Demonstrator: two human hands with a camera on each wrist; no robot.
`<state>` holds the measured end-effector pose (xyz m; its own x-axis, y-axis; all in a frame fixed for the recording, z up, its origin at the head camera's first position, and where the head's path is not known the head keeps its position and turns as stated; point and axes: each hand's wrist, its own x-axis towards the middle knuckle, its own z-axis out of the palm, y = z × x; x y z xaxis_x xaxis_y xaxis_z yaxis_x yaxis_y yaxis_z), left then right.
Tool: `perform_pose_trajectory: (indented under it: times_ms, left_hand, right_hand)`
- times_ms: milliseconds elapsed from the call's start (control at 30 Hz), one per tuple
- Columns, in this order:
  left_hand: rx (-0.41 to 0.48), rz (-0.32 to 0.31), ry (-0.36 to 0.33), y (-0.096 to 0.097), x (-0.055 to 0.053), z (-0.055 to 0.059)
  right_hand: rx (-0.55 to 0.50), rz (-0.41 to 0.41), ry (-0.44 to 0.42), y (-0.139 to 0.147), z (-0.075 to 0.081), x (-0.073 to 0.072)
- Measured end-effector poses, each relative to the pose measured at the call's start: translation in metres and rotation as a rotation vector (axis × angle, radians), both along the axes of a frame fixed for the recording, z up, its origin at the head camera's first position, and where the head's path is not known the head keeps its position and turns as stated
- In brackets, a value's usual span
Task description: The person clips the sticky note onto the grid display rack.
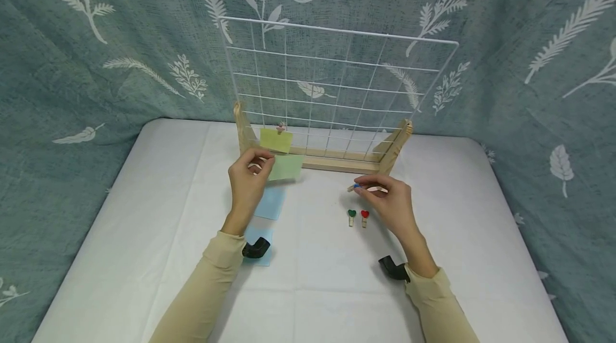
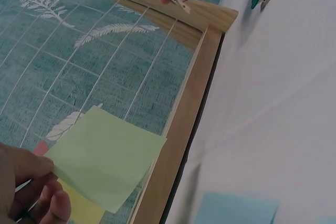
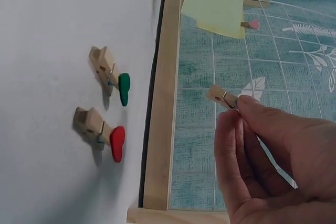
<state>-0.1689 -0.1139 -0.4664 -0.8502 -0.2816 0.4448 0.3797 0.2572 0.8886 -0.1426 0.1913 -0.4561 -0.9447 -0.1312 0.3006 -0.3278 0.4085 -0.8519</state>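
My left hand (image 1: 248, 180) pinches a light green sticky note (image 1: 286, 167) by its left edge, in front of the lower left of a white wire grid (image 1: 332, 86). A yellow-green note (image 1: 275, 140) hangs on that grid from a small clothespin with a pink heart (image 3: 254, 24). Between thumb and fingertips, my right hand (image 1: 391, 199) holds a small wooden clothespin (image 3: 222, 96) with a blue top (image 1: 356, 186), above the table. Two more clothespins lie below it, one with a green heart (image 1: 352, 213) and one with a red heart (image 1: 364, 214).
Two blue notes lie on the white table: the upper one (image 1: 270, 204) beyond my left wrist, the lower one (image 1: 260, 263) partly behind the black wrist camera (image 1: 256, 248). The grid stands in a wooden base (image 1: 341, 165). A leaf-patterned curtain (image 1: 159, 38) hangs behind.
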Motion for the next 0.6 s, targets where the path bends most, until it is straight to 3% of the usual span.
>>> perform_pose_trajectory:
  times_ms: [200,600]
  left_hand:
    - [-0.005,-0.002,-0.012,0.006,-0.013,-0.019]
    - [-0.013,-0.048,-0.016,0.021,-0.024,-0.018]
  right_hand:
    - [-0.057,-0.001,-0.006,-0.009,0.006,0.0]
    - [-0.064,0.002,0.062,-0.025,0.003,-0.012]
